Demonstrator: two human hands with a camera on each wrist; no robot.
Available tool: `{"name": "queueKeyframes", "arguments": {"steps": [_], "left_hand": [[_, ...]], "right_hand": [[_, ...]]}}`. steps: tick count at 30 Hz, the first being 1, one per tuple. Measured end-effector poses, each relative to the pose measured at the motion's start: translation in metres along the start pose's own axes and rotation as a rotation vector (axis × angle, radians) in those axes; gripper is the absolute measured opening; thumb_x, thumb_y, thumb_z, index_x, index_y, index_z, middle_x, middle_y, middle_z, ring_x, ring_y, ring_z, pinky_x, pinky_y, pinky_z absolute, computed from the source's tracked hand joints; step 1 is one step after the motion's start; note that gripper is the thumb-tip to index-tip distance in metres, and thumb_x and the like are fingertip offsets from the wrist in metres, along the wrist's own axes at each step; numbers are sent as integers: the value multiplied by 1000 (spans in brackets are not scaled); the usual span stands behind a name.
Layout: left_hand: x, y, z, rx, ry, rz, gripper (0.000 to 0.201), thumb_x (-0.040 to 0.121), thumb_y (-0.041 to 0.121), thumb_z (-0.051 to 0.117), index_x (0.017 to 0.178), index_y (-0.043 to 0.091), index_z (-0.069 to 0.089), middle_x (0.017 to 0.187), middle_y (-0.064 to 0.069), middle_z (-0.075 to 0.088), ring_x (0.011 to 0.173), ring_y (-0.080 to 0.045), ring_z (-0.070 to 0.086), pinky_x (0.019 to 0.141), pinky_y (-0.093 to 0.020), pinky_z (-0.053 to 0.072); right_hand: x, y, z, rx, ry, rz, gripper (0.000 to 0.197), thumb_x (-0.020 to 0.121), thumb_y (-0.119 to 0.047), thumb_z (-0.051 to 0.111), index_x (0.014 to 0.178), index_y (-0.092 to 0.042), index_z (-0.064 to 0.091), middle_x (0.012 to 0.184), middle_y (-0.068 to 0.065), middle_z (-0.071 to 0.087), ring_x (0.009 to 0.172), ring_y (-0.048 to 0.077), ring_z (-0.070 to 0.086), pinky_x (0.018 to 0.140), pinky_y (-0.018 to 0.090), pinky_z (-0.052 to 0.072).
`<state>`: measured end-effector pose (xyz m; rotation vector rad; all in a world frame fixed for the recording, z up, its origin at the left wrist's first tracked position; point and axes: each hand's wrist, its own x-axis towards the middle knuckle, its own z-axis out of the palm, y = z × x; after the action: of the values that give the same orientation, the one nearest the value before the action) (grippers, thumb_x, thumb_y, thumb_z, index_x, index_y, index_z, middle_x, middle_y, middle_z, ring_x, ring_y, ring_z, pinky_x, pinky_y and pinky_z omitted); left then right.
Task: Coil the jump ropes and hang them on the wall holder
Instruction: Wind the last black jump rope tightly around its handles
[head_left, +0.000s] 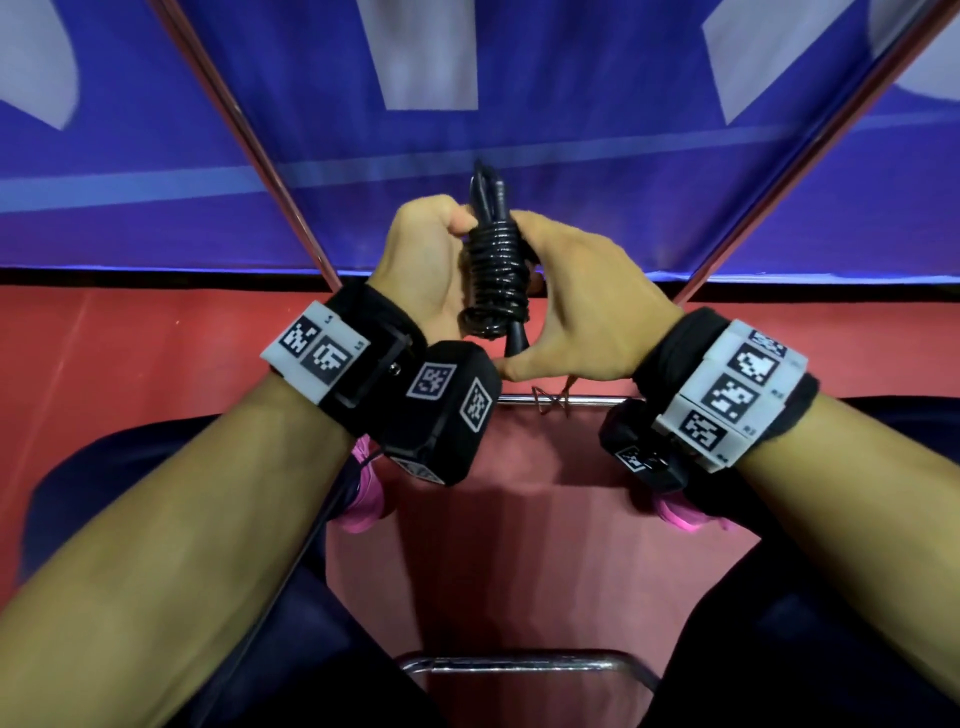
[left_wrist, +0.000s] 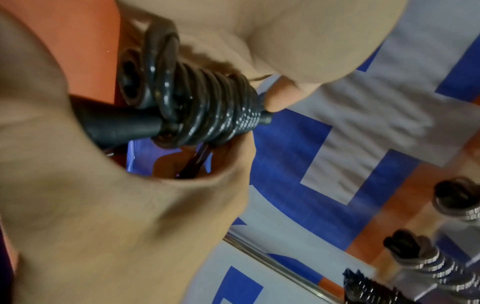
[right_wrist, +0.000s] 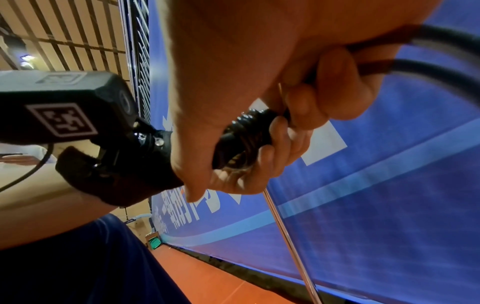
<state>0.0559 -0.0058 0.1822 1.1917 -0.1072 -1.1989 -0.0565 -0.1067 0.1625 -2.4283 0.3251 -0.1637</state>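
Black, glossy jump rope (head_left: 493, 270) in tight coils

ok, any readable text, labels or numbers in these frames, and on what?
Nothing legible.
Blue banner: big white characters, cropped and blurred, unreadable.
Same banner, right wrist view: smaller white character row, too blurred.
Left wrist band, right wrist band: coded square markers, no words; tiny print beside them too small.
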Motion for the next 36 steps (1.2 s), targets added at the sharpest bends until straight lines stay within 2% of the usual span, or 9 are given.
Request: {"name": "queueKeyframes", "arguments": {"steps": [3, 5, 7, 10, 16, 22, 28, 34, 36], "left_hand": [[0, -2, 2, 62, 2, -36, 50, 100, 43, 37, 77, 4, 58, 66, -11, 56, 55, -23, 57, 58, -28, 47], [2, -7, 7, 123, 107, -13, 56, 101, 54, 45, 76, 6, 59, 61, -8, 58, 51, -21, 59, 52, -27, 48], [4, -12, 9, 170, 222, 58, 52, 103, 51, 49, 84, 4, 60, 54, -5, 59, 46, -19, 59, 47, -26, 49], [8, -17, 11, 203, 245, 105, 48, 106, 47, 42, 100, 2, 57, 52, -7, 57, 43, -20, 54, 44, -26, 47], [11, -24, 11, 222, 234, 137, 49, 107, 47, 40, 95, 3, 56, 59, -14, 56, 45, -23, 52, 45, -28, 46], [10, -22, 10, 190, 197, 95, 53, 106, 50, 40, 101, 1, 59, 57, -11, 56, 46, -22, 52, 46, -29, 48], [9, -21, 10, 151, 238, 81, 47, 106, 46, 45, 84, 6, 57, 52, -6, 59, 47, -20, 60, 54, -33, 55], [11, -22, 10, 148, 259, 101, 42, 107, 44, 42, 96, 7, 58, 55, -4, 64, 53, -20, 65, 61, -36, 59], [11, -24, 11, 142, 265, 101, 41, 107, 44, 42, 99, 8, 58, 61, -4, 67, 58, -19, 68, 62, -35, 60]], "right_hand": [[1, -2, 4, -35, -27, 25, 92, 45, -68, 77, 125, -32, 48, 108, -12, 65, 96, 18, 65, 84, 41, 53], [1, -3, 6, -63, -39, 30, 85, 47, -71, 76, 117, -31, 49, 102, -11, 66, 92, 19, 67, 80, 41, 54], [0, -5, 4, -93, -42, 38, 80, 48, -74, 74, 110, -28, 51, 89, -14, 63, 81, 18, 64, 75, 41, 54], [1, -4, -2, -118, -34, 49, 84, 45, -80, 71, 106, -25, 54, 74, -11, 58, 67, 20, 55, 69, 40, 52], [-1, 0, -2, -65, -22, 19, 84, 49, -74, 80, 114, -26, 58, 69, -8, 58, 61, 17, 54, 67, 36, 51], [-2, 2, 0, -36, 3, 12, 79, 53, -68, 82, 114, -22, 61, 68, -7, 59, 64, 20, 57, 69, 38, 52], [2, 0, 5, -105, -7, 37, 75, 56, -69, 70, 115, -25, 55, 76, -12, 63, 74, 18, 62, 74, 39, 53], [0, 0, 11, -50, 29, 42, 81, 55, -69, 67, 123, -27, 53, 88, -12, 66, 81, 21, 63, 78, 40, 53], [-1, 1, 11, -40, 46, 67, 77, 55, -70, 67, 116, -24, 55, 86, -11, 65, 79, 22, 62, 76, 41, 53]]}}
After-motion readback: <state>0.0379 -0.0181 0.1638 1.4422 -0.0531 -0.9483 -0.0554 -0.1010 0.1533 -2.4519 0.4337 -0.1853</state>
